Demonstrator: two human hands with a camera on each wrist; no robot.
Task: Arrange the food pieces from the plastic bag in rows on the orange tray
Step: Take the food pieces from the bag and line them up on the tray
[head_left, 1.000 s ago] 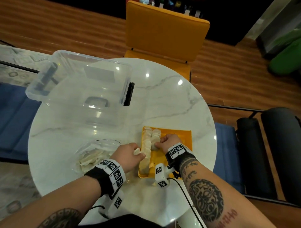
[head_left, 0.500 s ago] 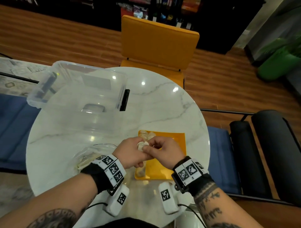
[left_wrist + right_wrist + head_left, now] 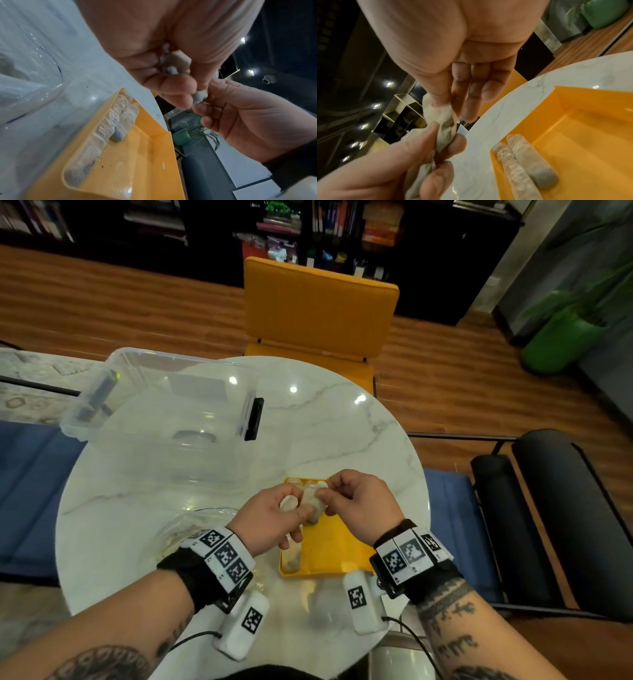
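food pieces (image 3: 312,501) sit mid-frame in the head view, pinched by left hand (image 3: 270,517) and right hand (image 3: 356,503) above the orange tray (image 3: 337,553), likely being separated; plastic bag (image 3: 191,525) lies lower left on the bench (image 3: 325,422). left wrist view: one full row, a second begun. right wrist view: both hands grip one wrapped piece; exact count unclear.

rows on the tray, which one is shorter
The row farther from the tray's left wall: it runs only partway from the far end, while the row against the wall runs nearly the tray's full length.
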